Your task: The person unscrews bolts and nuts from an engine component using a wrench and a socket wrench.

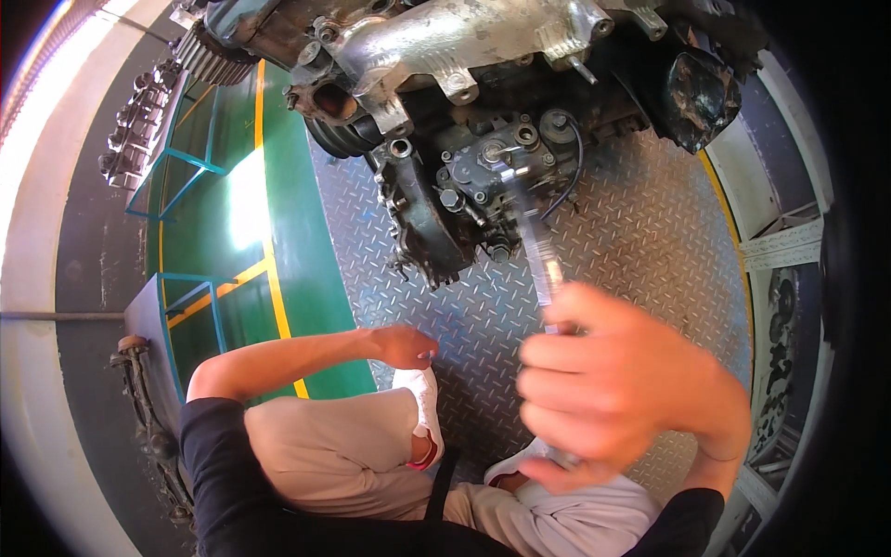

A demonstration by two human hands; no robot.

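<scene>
While the right hand point(603, 390) clenched a long metal wrench point(538, 251), its tip sat on the engine point(464, 176). The left hand point(404, 345) hung loosely curled, grasping nothing, above the checker-plate floor point(640, 241).

engine point(464, 139) on plate floor point(631, 241), wrench point(538, 251) before it

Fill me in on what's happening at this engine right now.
A person crouches over an engine that sits on a diamond-plate metal floor. The right hand grips the handle of a long metal wrench, whose far end sits on a fitting on the engine's pump-like part. The left hand is off the engine, hanging loosely closed above the knee and holding nothing that shows. A green floor strip with yellow lines runs on the left.
</scene>
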